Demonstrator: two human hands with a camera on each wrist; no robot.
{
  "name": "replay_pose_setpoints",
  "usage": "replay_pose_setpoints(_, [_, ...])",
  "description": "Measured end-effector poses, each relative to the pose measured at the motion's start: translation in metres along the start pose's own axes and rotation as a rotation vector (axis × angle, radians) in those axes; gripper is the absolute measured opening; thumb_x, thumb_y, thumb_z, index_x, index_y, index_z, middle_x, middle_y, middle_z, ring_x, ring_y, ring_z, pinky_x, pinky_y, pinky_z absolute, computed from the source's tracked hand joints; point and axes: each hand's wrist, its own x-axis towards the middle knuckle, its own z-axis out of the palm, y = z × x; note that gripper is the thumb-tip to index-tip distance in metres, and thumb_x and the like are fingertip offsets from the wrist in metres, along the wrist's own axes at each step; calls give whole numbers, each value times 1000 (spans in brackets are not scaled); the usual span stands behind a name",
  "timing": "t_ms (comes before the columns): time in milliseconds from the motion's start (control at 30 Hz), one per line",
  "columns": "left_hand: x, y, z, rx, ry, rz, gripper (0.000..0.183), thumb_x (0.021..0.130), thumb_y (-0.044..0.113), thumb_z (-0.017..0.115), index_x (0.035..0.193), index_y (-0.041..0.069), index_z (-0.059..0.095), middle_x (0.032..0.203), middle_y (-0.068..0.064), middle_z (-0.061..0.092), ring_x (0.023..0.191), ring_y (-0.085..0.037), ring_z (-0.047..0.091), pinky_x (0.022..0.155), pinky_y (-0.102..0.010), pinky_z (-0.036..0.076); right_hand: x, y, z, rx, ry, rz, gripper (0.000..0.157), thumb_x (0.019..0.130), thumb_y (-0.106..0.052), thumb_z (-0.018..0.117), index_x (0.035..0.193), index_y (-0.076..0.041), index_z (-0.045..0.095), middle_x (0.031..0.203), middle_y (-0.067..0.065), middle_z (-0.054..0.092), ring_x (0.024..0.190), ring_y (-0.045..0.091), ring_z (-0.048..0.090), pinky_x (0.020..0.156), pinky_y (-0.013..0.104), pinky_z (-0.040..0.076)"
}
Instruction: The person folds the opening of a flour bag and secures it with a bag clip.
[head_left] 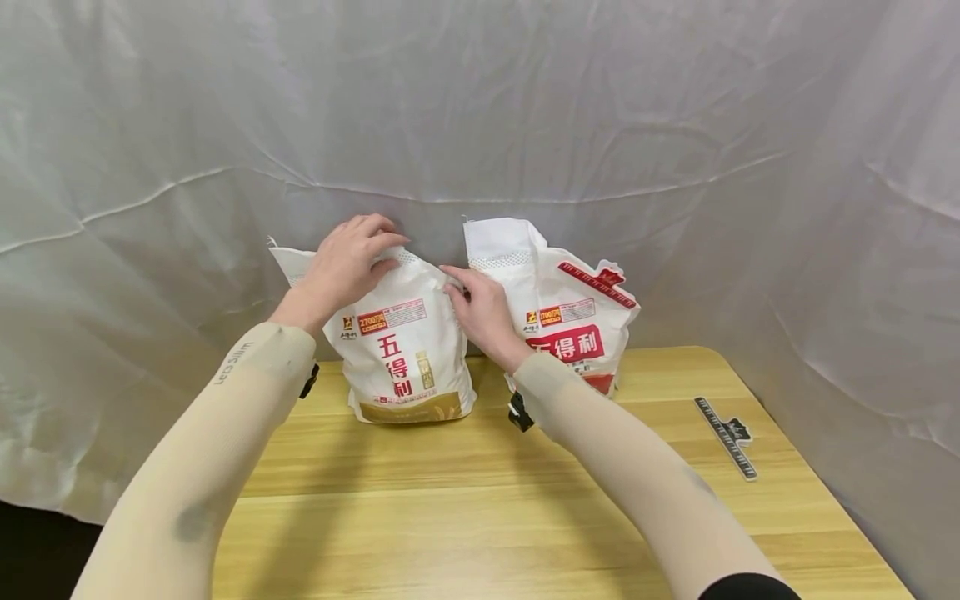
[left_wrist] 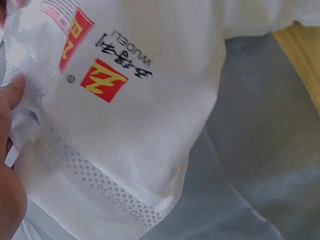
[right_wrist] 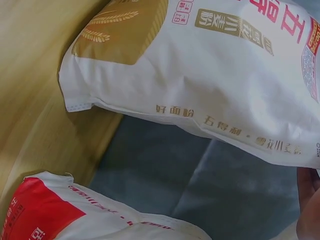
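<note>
A white flour bag (head_left: 397, 333) with a gold band along its bottom stands on the table. My left hand (head_left: 352, 258) grips its top edge, the thumb on the front and the fingers over the back. At the upper right corner, my right hand (head_left: 483, 312) pinches the bag between thumb and fingers. In the left wrist view the bag's top (left_wrist: 140, 125) is partly folded over, with a dotted strip across it. The right wrist view shows the bag's side (right_wrist: 200, 80), and only the edge of the right hand (right_wrist: 309, 205).
Close on the right stands a second flour bag (head_left: 577, 343) with a red label, its top corner closed by a red clip (head_left: 596, 283). A black clip (head_left: 727, 437) lies near the right edge of the wooden table (head_left: 420, 533). Grey cloth (head_left: 480, 100) hangs behind the bags.
</note>
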Motion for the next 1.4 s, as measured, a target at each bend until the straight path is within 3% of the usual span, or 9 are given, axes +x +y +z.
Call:
replay_pose_setpoints(267, [0, 4, -2, -69, 0, -144, 21, 90, 7, 81, 110, 13, 80, 107, -7, 61, 104, -31, 54, 81, -47, 49, 2, -1, 3, -6, 54, 12, 27, 98, -6, 71, 125, -8, 76, 119, 10, 76, 108, 24, 72, 97, 34, 56])
replay_pose_setpoints(400, [-2, 7, -3, -108, -14, -231, 17, 90, 7, 81, 106, 14, 82, 100, -5, 61, 101, -29, 53, 80, -46, 46, 0, -1, 3, 8, 48, 37, 24, 99, -6, 70, 122, -8, 77, 120, 9, 76, 109, 23, 73, 96, 31, 56])
replay_pose_setpoints(567, [-4, 10, -3, -139, 12, -279, 11, 91, 9, 81, 100, 14, 84, 96, -4, 61, 98, -28, 55, 82, -46, 45, -3, -1, 2, -6, 81, 14, 19, 97, -2, 70, 112, -7, 80, 111, 9, 79, 101, 23, 75, 88, 30, 59])
replay_pose_setpoints(800, [-10, 13, -7, -156, 44, -276, 11, 88, 3, 82, 94, 12, 85, 89, -3, 55, 90, -26, 52, 78, -42, 41, -5, 2, 3, 15, 114, 0, 18, 95, 2, 70, 108, -6, 81, 107, 9, 79, 94, 23, 75, 81, 30, 60])
replay_pose_setpoints(1067, [-19, 12, -12, -201, 54, -261, 8, 87, 4, 83, 93, 8, 84, 87, -5, 57, 90, -27, 55, 77, -42, 44, -9, -2, 5, 81, 122, 27, 14, 96, 1, 69, 105, -4, 79, 104, 10, 79, 92, 23, 74, 81, 27, 60])
replay_pose_setpoints(1400, [-31, 5, -17, -169, 50, -190, 9, 85, 1, 84, 91, 7, 83, 95, -6, 62, 96, -30, 59, 81, -46, 51, -12, -1, 6, 30, 78, -17, 21, 88, 10, 68, 97, -4, 80, 110, 7, 79, 103, 21, 74, 92, 24, 57])
